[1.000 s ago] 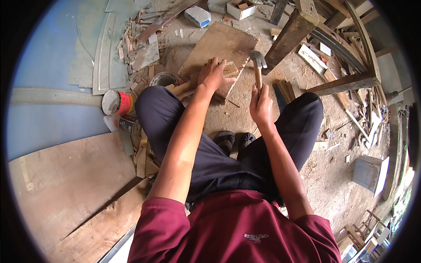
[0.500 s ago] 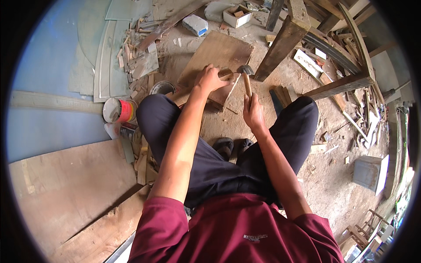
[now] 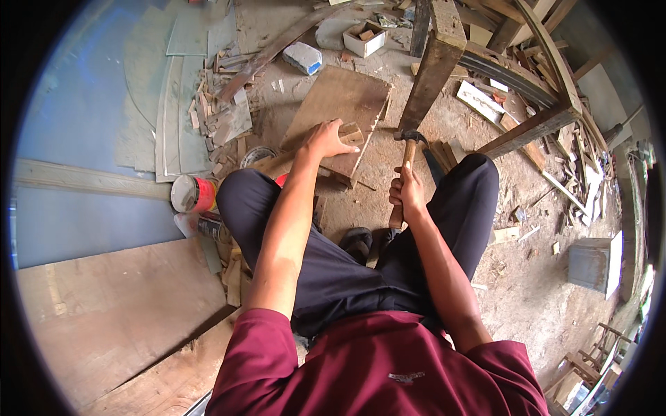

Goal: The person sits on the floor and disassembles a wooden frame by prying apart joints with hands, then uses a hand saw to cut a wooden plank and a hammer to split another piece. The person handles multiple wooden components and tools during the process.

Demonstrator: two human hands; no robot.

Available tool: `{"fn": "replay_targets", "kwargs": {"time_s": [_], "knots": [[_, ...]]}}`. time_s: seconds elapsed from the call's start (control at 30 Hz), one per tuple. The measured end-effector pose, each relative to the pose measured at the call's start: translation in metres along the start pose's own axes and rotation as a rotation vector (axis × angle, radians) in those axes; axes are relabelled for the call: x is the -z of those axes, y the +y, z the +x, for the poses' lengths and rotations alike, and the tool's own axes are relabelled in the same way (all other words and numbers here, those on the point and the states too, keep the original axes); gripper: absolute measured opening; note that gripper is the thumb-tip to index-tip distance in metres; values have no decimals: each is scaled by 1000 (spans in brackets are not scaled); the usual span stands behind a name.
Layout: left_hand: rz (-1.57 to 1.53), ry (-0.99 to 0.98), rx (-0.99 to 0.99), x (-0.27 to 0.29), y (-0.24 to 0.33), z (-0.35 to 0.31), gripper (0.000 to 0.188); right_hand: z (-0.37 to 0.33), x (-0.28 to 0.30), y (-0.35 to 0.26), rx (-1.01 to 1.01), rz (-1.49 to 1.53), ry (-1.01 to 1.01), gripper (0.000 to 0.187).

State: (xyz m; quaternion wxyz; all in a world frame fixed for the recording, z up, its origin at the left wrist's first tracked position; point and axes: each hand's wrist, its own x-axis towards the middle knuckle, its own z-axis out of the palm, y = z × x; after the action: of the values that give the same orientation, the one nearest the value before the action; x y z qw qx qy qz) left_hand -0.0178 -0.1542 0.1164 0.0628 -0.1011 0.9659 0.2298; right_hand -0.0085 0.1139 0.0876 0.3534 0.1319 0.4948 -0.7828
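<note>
My left hand (image 3: 325, 141) is closed about a small wooden block (image 3: 352, 134), thumb on the near side and fingers on the far side. The block rests on a flat brown wooden board (image 3: 333, 93) in front of my knees. In my right hand (image 3: 409, 193) is a claw hammer, gripped by its wooden handle (image 3: 410, 151). Its dark head (image 3: 411, 136) is upright, to the right of the board and apart from it. Whether a nail is in the block cannot be made out.
A heavy wooden frame (image 3: 436, 76) stands at the far right, with scrap wood around it. A white box (image 3: 365, 46) and a grey-white block (image 3: 303, 58) lie beyond the board. A red-labelled can (image 3: 194, 193) stands by my left knee. A pale bin (image 3: 593, 263) is to the right.
The hammer has moved right and nearer to me, away from the board's edge. My left hand and the block have shifted slightly left and nearer, and the whole view has shifted a little.
</note>
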Motion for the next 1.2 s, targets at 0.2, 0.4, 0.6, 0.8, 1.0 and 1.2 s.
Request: {"fn": "replay_targets", "kwargs": {"time_s": [0.2,0.4,0.6,0.8,1.0,1.2], "knots": [[-141,202,34,26,22,-26,90,-12,-3,-13,45,-25,-30,30],[-585,484,-292,93,93,-68,73,-14,-3,-23,96,-14,0,34],[-958,492,-486,83,144,-93,82,-52,-9,-52,260,-124,20,32],[-1108,526,-577,36,169,-84,66,-151,-19,-116,411,-287,-11,33],[-1096,478,-570,-13,159,-48,65,-219,-29,-172,412,-568,-69,35],[-1048,311,-555,-30,154,-40,66,-212,-13,-166,394,-932,-39,38]]}}
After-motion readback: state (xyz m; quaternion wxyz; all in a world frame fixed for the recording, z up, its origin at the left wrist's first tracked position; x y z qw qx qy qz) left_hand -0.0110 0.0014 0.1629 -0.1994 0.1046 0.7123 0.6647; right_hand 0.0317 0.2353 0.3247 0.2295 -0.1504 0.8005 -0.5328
